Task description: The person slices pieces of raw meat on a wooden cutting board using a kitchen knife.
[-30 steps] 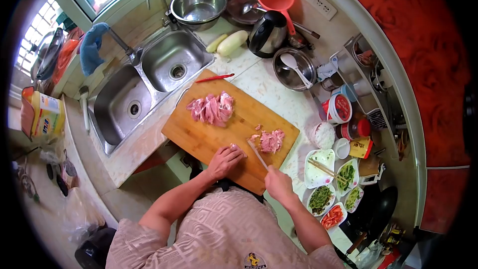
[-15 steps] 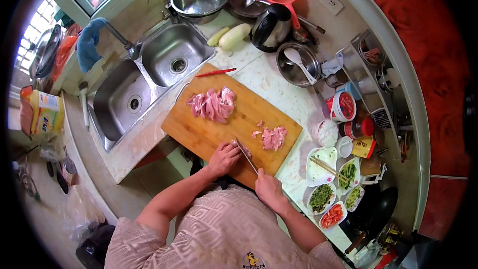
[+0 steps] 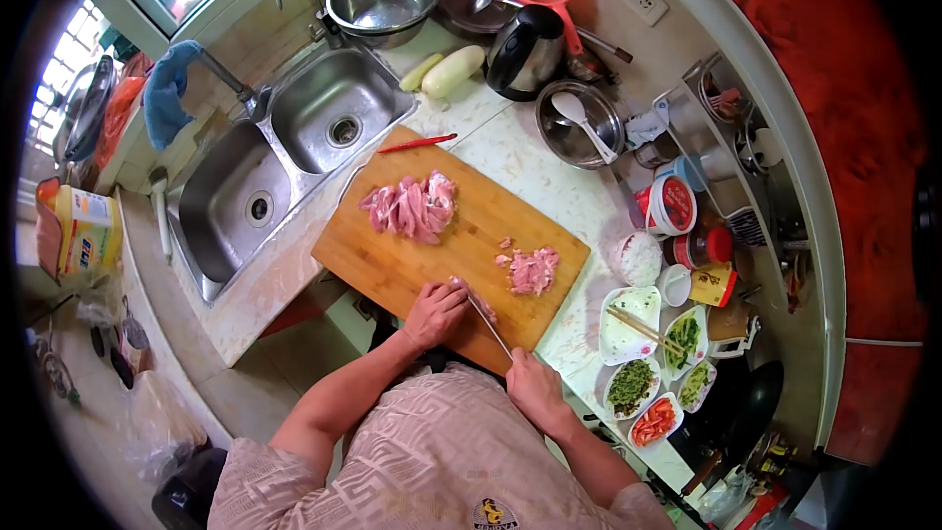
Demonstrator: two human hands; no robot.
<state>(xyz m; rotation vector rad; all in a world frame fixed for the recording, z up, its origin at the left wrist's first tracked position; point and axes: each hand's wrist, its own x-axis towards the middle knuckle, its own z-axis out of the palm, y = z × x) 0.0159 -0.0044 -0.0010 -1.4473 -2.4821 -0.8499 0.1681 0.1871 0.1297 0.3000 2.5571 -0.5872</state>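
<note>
A wooden cutting board lies at an angle on the counter. My left hand is at its near edge, fingers curled and pressed on a strip of raw meat. My right hand grips a kitchen knife by the handle, which the fist covers. The blade lies against the strip, close beside my left fingertips. Further up the board is a pile of meat strips. To the right sits a heap of small chopped meat. A thin red object, perhaps a small knife, rests along the far edge.
Left of the board is a double sink. Beyond it stand a steel bowl, pale gourds and an electric kettle. Small dishes of chopped greens and red pieces line the right, with chopsticks across others.
The knife and my right hand have come slightly nearer my body, and the blade's angle has changed. My left hand stays on the strip. The whole view has shifted a little.
</note>
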